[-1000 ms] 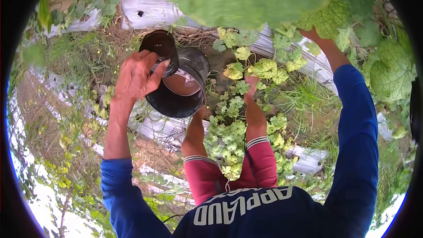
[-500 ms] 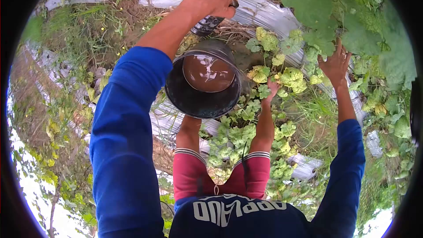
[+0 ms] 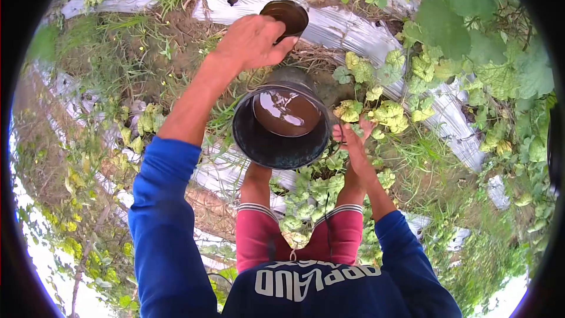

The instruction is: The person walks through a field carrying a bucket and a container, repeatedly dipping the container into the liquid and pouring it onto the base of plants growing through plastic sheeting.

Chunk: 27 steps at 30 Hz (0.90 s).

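Observation:
My left hand (image 3: 254, 41) is closed on the side of a round can (image 3: 287, 16), held beyond the bucket over the plastic-covered ground. The can's open mouth faces me and its inside looks dark brown. Below it stands a black bucket (image 3: 282, 156) with brown, shiny liquid (image 3: 288, 112) in it. To the right of the bucket's rim is my right hand (image 3: 352, 144), fingers apart and nothing in them. It overlaps my bare foot and the leaves there.
Strips of silvery plastic sheet (image 3: 347, 26) with holes run across the ground. Yellowing leafy plants (image 3: 388, 116) grow right of the bucket, and large green leaves (image 3: 450, 15) hang at the upper right. Grass and weeds (image 3: 118, 53) cover the left.
My right hand has come down and left from the leaves at the right to beside the bucket. The can has tipped so its mouth now shows; my left hand has shifted left and down.

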Available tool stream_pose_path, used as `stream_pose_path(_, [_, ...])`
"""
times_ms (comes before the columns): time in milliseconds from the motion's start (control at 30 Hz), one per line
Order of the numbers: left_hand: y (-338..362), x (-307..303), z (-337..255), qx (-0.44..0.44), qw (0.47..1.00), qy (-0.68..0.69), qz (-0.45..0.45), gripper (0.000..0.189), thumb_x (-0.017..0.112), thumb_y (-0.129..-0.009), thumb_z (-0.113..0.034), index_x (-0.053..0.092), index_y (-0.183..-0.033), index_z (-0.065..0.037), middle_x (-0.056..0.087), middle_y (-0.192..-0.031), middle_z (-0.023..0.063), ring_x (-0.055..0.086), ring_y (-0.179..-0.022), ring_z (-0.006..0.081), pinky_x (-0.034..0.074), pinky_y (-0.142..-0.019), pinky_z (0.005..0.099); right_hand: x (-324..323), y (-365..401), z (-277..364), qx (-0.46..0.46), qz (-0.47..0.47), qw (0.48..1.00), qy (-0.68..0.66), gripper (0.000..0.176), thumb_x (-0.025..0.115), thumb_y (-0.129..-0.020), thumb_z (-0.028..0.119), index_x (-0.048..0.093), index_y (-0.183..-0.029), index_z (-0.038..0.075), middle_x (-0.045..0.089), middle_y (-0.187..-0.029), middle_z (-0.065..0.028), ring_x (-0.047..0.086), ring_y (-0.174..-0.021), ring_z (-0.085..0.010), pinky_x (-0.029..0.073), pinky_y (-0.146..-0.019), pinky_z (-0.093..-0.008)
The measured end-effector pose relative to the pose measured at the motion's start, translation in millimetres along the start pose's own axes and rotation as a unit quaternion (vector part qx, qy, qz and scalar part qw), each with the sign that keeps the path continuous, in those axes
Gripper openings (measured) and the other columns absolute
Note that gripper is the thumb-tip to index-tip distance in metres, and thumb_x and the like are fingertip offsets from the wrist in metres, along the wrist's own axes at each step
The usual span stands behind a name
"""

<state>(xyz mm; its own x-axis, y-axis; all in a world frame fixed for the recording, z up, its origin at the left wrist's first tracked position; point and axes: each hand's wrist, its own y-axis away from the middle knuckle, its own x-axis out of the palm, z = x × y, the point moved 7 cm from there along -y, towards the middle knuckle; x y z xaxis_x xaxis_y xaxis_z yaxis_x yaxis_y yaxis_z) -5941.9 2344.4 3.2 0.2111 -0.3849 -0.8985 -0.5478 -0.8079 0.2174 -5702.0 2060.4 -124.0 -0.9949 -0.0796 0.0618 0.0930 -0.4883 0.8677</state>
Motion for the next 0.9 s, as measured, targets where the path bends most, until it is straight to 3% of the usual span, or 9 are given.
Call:
stream_pose_path(33, [15.9, -4.4, 4.0, -0.004, 1.000, -0.004, -0.007, 0.036, 0.057, -0.086, -0.038, 0.067, -0.086, -0.003, 0.066, -0.079, 0.0190, 0.064, -0.081, 0.0376, 0.051, -0.075, 0.0451, 6.8, -4.4, -15.2, 0.024, -0.009, 0.997, -0.077, 0.062, 0.042, -0.096, 0.059, 0.061, -0.114, 0.004, 0.065, -0.099, -0.0073, 0.063, -0.086, -0.0164, 0.049, -0.078, -0.0288])
stream_pose_path(167, [72.0, -12.8, 42.0, -0.076, 0.996, 0.041, -0.034, 0.030, 0.063, -0.085, -0.032, 0.064, -0.083, -0.002, 0.065, -0.080, 0.0185, 0.063, -0.079, 0.0375, 0.050, -0.073, 0.0455, 26.5, 8.1, -6.8, -0.024, -0.051, 0.996, -0.073, 0.056, 0.041, -0.097, 0.056, 0.062, -0.098, 0.003, 0.063, -0.079, -0.0042, 0.061, -0.069, -0.0143, 0.048, -0.068, -0.0263])
stream_pose_path(267, [96.5, -5.1, 83.6, -0.113, 0.992, 0.059, -0.020, 0.030, 0.064, -0.084, -0.032, 0.064, -0.084, -0.002, 0.065, -0.081, 0.0195, 0.063, -0.080, 0.0378, 0.050, -0.074, 0.0453, 32.6, 15.7, -10.8, -0.019, -0.065, 0.995, -0.067, 0.056, 0.039, -0.099, 0.054, 0.061, -0.093, 0.003, 0.060, -0.075, -0.0035, 0.058, -0.065, -0.0132, 0.047, -0.065, -0.0254])
stream_pose_path(367, [103.5, 7.0, 131.4, -0.119, 0.993, 0.025, -0.008, 0.037, 0.059, -0.085, -0.039, 0.066, -0.088, -0.002, 0.066, -0.084, 0.0201, 0.064, -0.081, 0.0379, 0.051, -0.076, 0.0455, 45.1, 30.3, -13.5, -0.015, -0.093, 0.993, -0.077, 0.058, 0.036, -0.099, 0.055, 0.059, -0.090, 0.003, 0.058, -0.071, -0.0031, 0.056, -0.063, -0.0125, 0.046, -0.064, -0.0247])
stream_pose_path(533, [67.6, 16.3, 200.4, -0.124, 0.976, -0.078, 0.164, 0.048, 0.050, -0.083, -0.047, 0.068, -0.098, -0.005, 0.068, -0.099, 0.0193, 0.066, -0.093, 0.0352, 0.053, -0.082, 0.0432, 71.3, 54.9, -11.3, -0.056, -0.162, 0.983, -0.064, 0.064, 0.031, -0.099, 0.058, 0.059, -0.086, 0.003, 0.056, -0.068, -0.0028, 0.053, -0.062, -0.0116, 0.043, -0.061, -0.0234])
stream_pose_path(667, [29.2, -2.7, 234.8, -0.117, 0.976, -0.108, 0.147, 0.048, 0.052, -0.080, -0.047, 0.068, -0.100, -0.006, 0.067, -0.103, 0.0195, 0.066, -0.097, 0.0335, 0.053, -0.082, 0.0439, 86.6, 71.3, -6.3, -0.076, -0.237, 0.968, -0.030, 0.064, 0.032, -0.099, 0.058, 0.060, -0.086, 0.002, 0.056, -0.068, -0.0022, 0.052, -0.063, -0.0109, 0.041, -0.063, -0.0240])
stream_pose_path(767, [2.3, -23.5, 243.6, -0.058, 0.976, -0.162, 0.132, 0.049, 0.051, -0.080, -0.047, 0.068, -0.102, -0.007, 0.067, -0.105, 0.0190, 0.066, -0.099, 0.0316, 0.054, -0.081, 0.0446, 88.5, 75.4, -10.7, -0.075, -0.259, 0.963, -0.006, 0.067, 0.032, -0.099, 0.058, 0.065, -0.089, 0.000, 0.058, -0.073, -0.0039, 0.053, -0.072, -0.0144, 0.042, -0.072, -0.0300])
stream_pose_path(867, [-12.1, -58.9, 237.6, -0.054, 0.978, -0.165, 0.112, 0.046, 0.052, -0.084, -0.046, 0.069, -0.096, -0.005, 0.068, -0.097, 0.0192, 0.068, -0.090, 0.0316, 0.055, -0.076, 0.0436, 93.6, 79.8, -5.7, -0.086, -0.293, 0.952, 0.014, 0.062, 0.033, -0.099, 0.058, 0.061, -0.087, 0.004, 0.058, -0.072, -0.0013, 0.051, -0.066, -0.0108, 0.041, -0.065, -0.0258])
stream_pose_path(900, [-11.8, -72.1, 233.3, -0.080, 0.967, -0.185, 0.154, 0.052, 0.051, -0.081, -0.051, 0.069, -0.104, -0.008, 0.067, -0.107, 0.0173, 0.066, -0.098, 0.0311, 0.053, -0.082, 0.0437, 95.7, 81.2, -4.8, -0.084, -0.297, 0.951, 0.012, 0.062, 0.033, -0.099, 0.058, 0.061, -0.087, 0.004, 0.058, -0.072, -0.0013, 0.051, -0.066, -0.0108, 0.041, -0.065, -0.0258])
